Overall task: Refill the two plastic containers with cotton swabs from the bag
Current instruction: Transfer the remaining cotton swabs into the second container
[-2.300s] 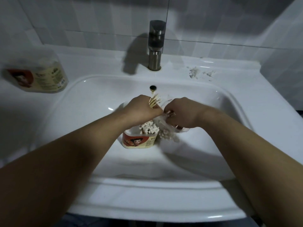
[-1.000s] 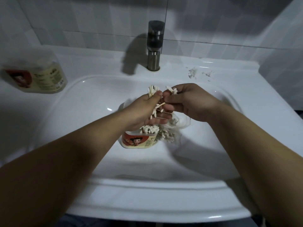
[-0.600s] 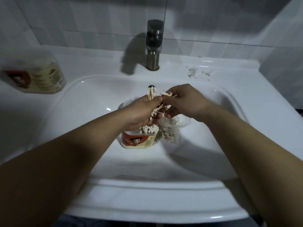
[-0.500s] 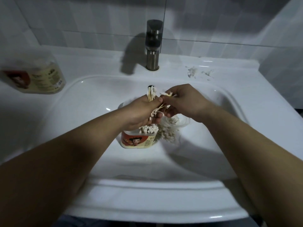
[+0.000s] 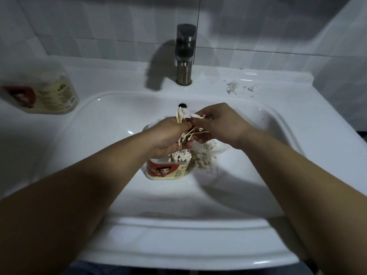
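left grip [image 5: 168, 135]: fist curled round a bunch of cotton swabs [image 5: 180, 115]. The white tips stick up out of the top of my fist, and the other ends poke out underneath all splayed.
right grip [image 5: 220, 124]: thumb and fingers pinched narrow on a few loose swabs [image 5: 195, 116], right up against my left fist. A couple of sticks cross the small gap between both hands.
where both hands are: over the middle of the sink [image 5: 99, 135], a bit toward its back edge.
first container [image 5: 166, 170]: standing upright in the middle of the sink bowl, directly below my left fist. It's open on top and has a red cartoon label facing me.
what's in it: packed with swabs standing on end, tips up [image 5: 179, 156].
bag [image 5: 206, 155]: clear plastic, lying in the bowl just right of that container and partly under my right wrist. It has a heap of swabs inside. It looks like it touches the container, but I can't really tell.
second container [image 5: 45, 94]: on the sink's left rim, near the back corner, well apart from everything else. It has the same kind of label. It's too blurry to say whether the lid's on.
tap [image 5: 185, 56]: metal, at the middle of the back rim.
overflow hole [image 5: 182, 105]: dark dot on the back wall of the bowl, just behind the swab tips.
white smudges [image 5: 232, 88]: on the back rim, right of the tap.
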